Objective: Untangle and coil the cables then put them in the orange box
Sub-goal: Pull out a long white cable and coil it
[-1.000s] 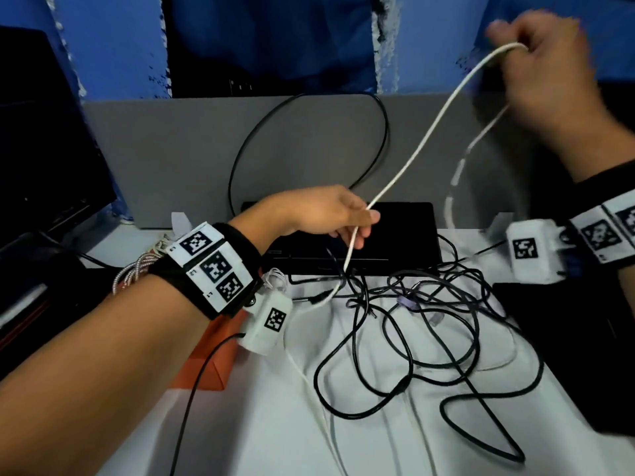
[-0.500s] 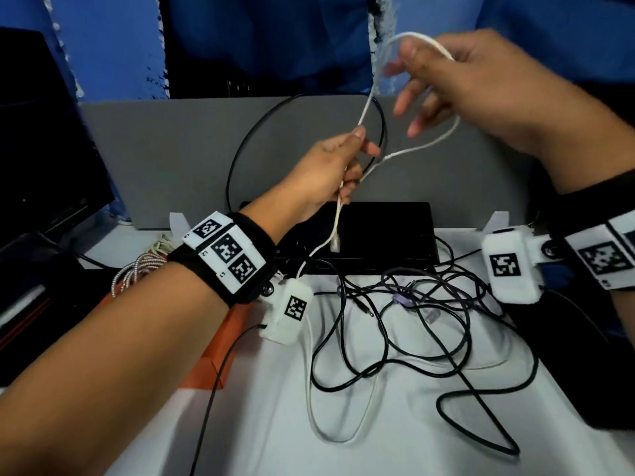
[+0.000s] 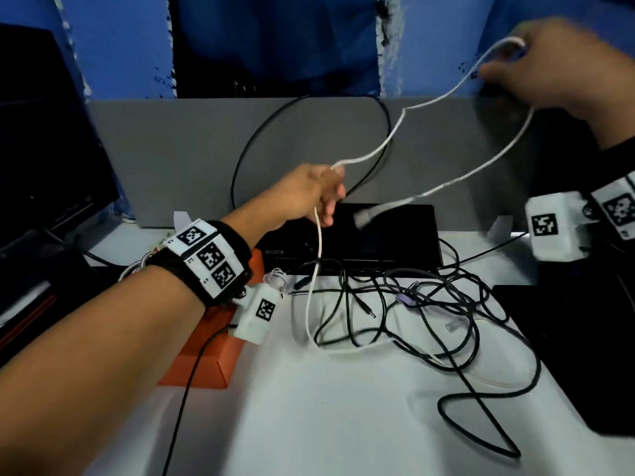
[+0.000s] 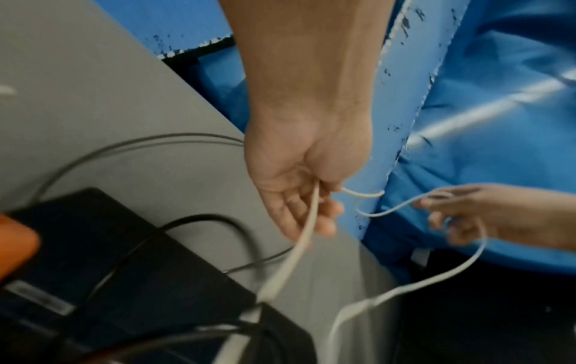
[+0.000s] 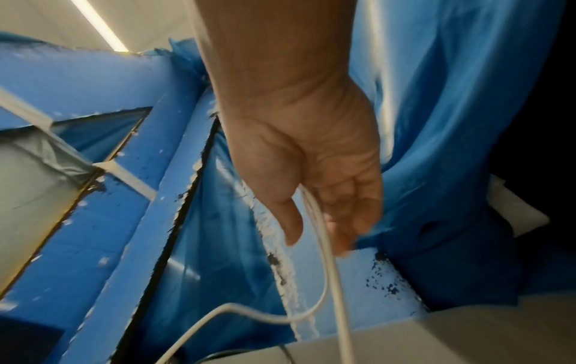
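Note:
A thin white cable point(image 3: 398, 125) is stretched in the air between both hands. My left hand point(image 3: 331, 190) grips it above the black device, with the cable running down through the palm point(image 4: 311, 209) into the tangle. My right hand point(image 3: 525, 63), blurred at the upper right, has the cable looped over its fingers point(image 5: 318, 216). From there the free end hangs down to a white plug point(image 3: 365, 218). Several black cables point(image 3: 409, 304) lie tangled on the white table. The orange box point(image 3: 202, 359) sits under my left forearm, mostly hidden.
A flat black device point(image 3: 395, 242) lies at the back of the table against a grey partition point(image 3: 171, 149). A dark monitor point(image 3: 51, 132) stands at the left. A black slab point(image 3: 567, 355) borders the table on the right. A braided silver cable point(image 3: 137, 266) shows behind my left wrist.
My right hand has swung out to the upper right, pulling the white loop long. My left hand has dropped lower, and the plug end has swung out to the right.

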`<state>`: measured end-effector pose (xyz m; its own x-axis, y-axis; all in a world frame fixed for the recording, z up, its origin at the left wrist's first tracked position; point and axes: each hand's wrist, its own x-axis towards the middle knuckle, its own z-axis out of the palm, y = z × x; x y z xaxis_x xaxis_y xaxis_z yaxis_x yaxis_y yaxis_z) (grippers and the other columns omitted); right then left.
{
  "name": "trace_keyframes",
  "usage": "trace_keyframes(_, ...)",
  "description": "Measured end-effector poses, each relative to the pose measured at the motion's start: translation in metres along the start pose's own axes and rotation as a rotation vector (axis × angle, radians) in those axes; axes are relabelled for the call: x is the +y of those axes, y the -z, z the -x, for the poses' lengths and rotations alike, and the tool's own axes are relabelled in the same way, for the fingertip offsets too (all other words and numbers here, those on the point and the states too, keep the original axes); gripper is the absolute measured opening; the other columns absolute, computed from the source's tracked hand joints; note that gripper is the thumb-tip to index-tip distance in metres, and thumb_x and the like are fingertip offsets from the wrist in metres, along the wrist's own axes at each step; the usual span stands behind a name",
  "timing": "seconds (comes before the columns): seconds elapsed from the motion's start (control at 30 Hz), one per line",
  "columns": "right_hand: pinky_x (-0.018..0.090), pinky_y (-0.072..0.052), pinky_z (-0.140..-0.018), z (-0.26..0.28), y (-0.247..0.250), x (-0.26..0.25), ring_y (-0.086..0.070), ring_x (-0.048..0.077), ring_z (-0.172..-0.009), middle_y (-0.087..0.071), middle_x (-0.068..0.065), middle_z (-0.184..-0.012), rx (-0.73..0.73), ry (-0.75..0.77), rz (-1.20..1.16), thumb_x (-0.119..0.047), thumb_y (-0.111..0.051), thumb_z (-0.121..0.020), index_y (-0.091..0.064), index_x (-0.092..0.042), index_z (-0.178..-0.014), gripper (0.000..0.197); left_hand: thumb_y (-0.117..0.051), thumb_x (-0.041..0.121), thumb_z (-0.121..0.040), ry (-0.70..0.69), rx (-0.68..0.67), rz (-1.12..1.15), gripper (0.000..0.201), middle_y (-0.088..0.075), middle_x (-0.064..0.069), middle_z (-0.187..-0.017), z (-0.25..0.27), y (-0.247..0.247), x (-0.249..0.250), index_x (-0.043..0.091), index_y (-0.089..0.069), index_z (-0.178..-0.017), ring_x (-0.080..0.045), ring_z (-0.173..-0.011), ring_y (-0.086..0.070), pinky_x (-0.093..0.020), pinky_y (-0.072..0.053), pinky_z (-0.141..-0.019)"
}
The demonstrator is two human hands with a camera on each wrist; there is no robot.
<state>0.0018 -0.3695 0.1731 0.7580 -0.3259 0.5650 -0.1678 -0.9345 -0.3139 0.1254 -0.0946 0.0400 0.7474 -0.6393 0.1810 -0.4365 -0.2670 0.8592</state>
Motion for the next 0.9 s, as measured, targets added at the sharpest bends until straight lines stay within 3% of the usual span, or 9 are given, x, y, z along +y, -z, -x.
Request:
trace_keyframes(0.13, 0.060, -0.029, -0.113, 0.013, -0.021, -0.020, -0.036, 0.050, -0.140, -0.034, 0.029, -0.154, 0.018, 0.102, 0.232, -0.033, -0.083, -0.082, -0.021, -0.016, -0.158, 0.100, -0.038, 0.044, -0.109, -0.029, 0.157, 0.189, 0.041, -0.033, 0.003, -0.058, -0.007, -0.001, 0.029, 0.011, -0.059, -0.098, -0.011, -0.042, -0.031, -0.024, -0.037, -0.042)
trace_keyframes(0.23, 0.052, -0.008, -0.125, 0.025, -0.034, -0.048, -0.017, 0.030, -0.155, -0.021, 0.011, -0.168, -0.108, 0.344, 0.199, -0.025, -0.072, -0.090, -0.010, -0.028, -0.163, 0.096, -0.036, 0.048, -0.108, -0.076, 0.073, 0.212, 0.044, -0.026, 0.003, -0.060, -0.008, -0.010, 0.058, 0.014, -0.058, -0.092, -0.012, -0.047, -0.019, -0.026, -0.014, -0.046)
trace_keyframes(0.3, 0.038, -0.025, -0.120, 0.031, -0.041, -0.069, -0.038, 0.024, -0.146, -0.042, 0.006, -0.158, -0.317, 0.364, -0.002, -0.024, -0.062, -0.098, -0.020, -0.030, -0.162, 0.077, -0.037, 0.047, -0.109, -0.127, 0.053, 0.250, 0.042, -0.026, 0.003, -0.059, -0.008, -0.018, 0.075, 0.020, -0.052, -0.080, -0.011, -0.048, -0.016, -0.028, -0.008, -0.049)
trace_keyframes(0.37, 0.036, -0.049, -0.091, 0.034, -0.046, -0.080, -0.066, 0.023, -0.102, -0.065, -0.001, -0.114, -0.382, 0.326, -0.257, -0.025, -0.055, -0.102, -0.038, -0.027, -0.154, 0.054, -0.041, 0.044, -0.109, -0.160, 0.090, 0.360, 0.040, -0.027, 0.005, -0.055, -0.008, -0.021, 0.085, 0.023, -0.048, -0.075, -0.010, -0.046, -0.015, -0.029, -0.006, -0.049)
trace_keyframes(0.4, 0.037, -0.050, -0.077, 0.034, -0.045, -0.081, -0.064, 0.016, -0.081, -0.062, -0.005, -0.096, -0.364, 0.306, -0.339, -0.027, -0.055, -0.104, -0.049, -0.024, -0.146, 0.043, -0.043, 0.044, -0.108, -0.168, 0.116, 0.403, 0.039, -0.026, 0.005, -0.055, -0.007, -0.020, 0.087, 0.024, -0.049, -0.075, -0.010, -0.046, -0.015, -0.031, -0.005, -0.050)
trace_keyframes(0.53, 0.018, -0.038, -0.058, 0.023, -0.036, -0.066, -0.045, -0.002, -0.055, -0.054, -0.007, -0.072, -0.109, 0.320, -0.324, -0.042, -0.056, -0.103, -0.069, -0.024, -0.101, 0.023, -0.050, 0.048, -0.104, -0.147, 0.082, 0.396, 0.040, -0.034, 0.002, -0.058, -0.001, -0.009, 0.074, 0.017, -0.052, -0.079, -0.012, -0.047, -0.027, -0.030, -0.021, -0.050)
trace_keyframes(0.7, 0.009, -0.036, -0.058, 0.002, -0.019, -0.041, -0.045, -0.011, -0.062, -0.045, -0.011, -0.077, 0.290, 0.096, -0.574, -0.035, -0.043, -0.098, -0.053, -0.023, -0.101, 0.017, -0.059, 0.034, -0.103, -0.028, -0.236, -0.010, 0.029, -0.052, 0.000, -0.065, 0.008, -0.013, 0.026, 0.012, -0.062, -0.084, -0.014, -0.058, -0.051, -0.027, -0.048, -0.063)
trace_keyframes(0.8, 0.024, -0.052, -0.073, -0.017, -0.015, -0.012, -0.053, 0.000, -0.073, -0.054, -0.006, -0.086, 0.355, -0.044, -0.606, -0.049, -0.044, -0.077, -0.053, -0.029, -0.092, 0.026, -0.054, 0.033, -0.105, 0.035, -0.259, 0.123, 0.029, -0.058, 0.001, -0.073, 0.008, -0.013, 0.010, 0.011, -0.063, -0.088, -0.017, -0.066, -0.060, -0.030, -0.057, -0.071)
trace_keyframes(0.9, 0.039, -0.050, -0.084, -0.004, -0.012, -0.033, -0.066, 0.022, -0.099, -0.070, 0.008, -0.101, 0.370, 0.000, -0.288, -0.037, -0.040, -0.090, -0.067, -0.021, -0.097, 0.032, -0.046, 0.038, -0.108, 0.043, -0.160, 0.225, 0.037, -0.063, -0.004, -0.076, 0.005, -0.016, 0.015, 0.011, -0.061, -0.088, -0.020, -0.068, -0.068, -0.036, -0.060, -0.069)
